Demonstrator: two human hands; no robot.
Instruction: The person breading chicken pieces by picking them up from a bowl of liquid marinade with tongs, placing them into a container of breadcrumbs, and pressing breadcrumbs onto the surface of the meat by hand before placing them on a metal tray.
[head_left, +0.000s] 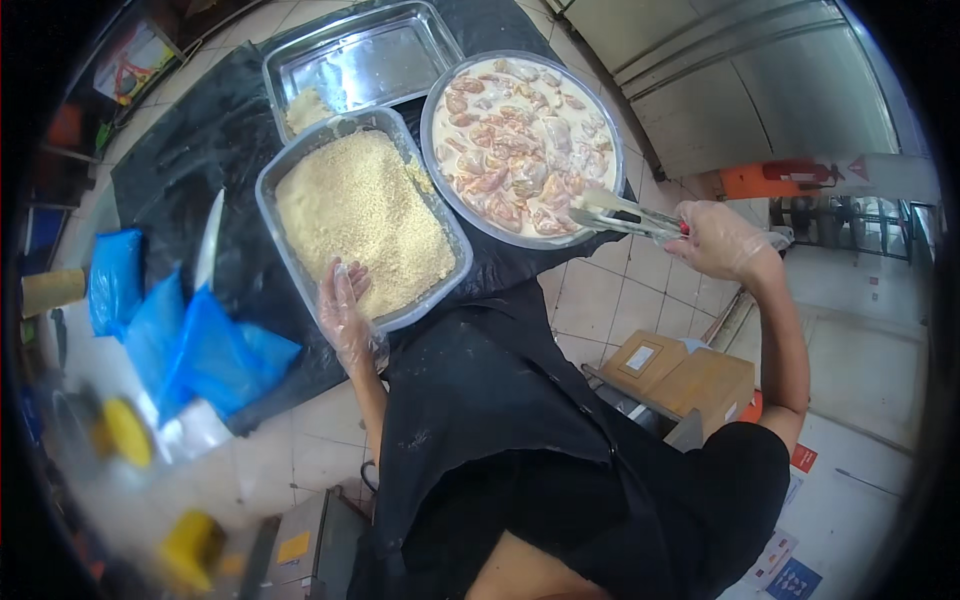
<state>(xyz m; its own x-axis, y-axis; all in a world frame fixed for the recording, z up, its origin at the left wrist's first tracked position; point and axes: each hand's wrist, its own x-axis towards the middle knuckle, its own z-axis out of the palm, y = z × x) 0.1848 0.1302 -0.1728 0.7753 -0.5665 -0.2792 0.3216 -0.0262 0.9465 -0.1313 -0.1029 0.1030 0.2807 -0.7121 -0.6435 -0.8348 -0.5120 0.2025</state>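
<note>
My right hand (712, 238), in a clear plastic glove, grips metal tongs (637, 216). The tongs' tips meet the near right part of raw chicken pieces (517, 161) lying in a milky liquid. A round grey basin (619, 154) holds them; whether the tips pinch a piece I cannot tell. Left of it stands a rectangular grey tub (268, 196) heaped with pale breadcrumb-like coating (360, 210). My left hand (345, 307), also gloved, is at the tub's near left rim, its extended fingers over the crumbs and nothing seen in it.
Behind the tub lies a shallow metal tray (390, 64) with some crumbs in one corner. A knife (211, 236) and blue plastic bags (217, 352) are on the black-covered table (180, 165) at left. Cardboard boxes (675, 371) stand low at right, beyond the tiled floor (600, 300).
</note>
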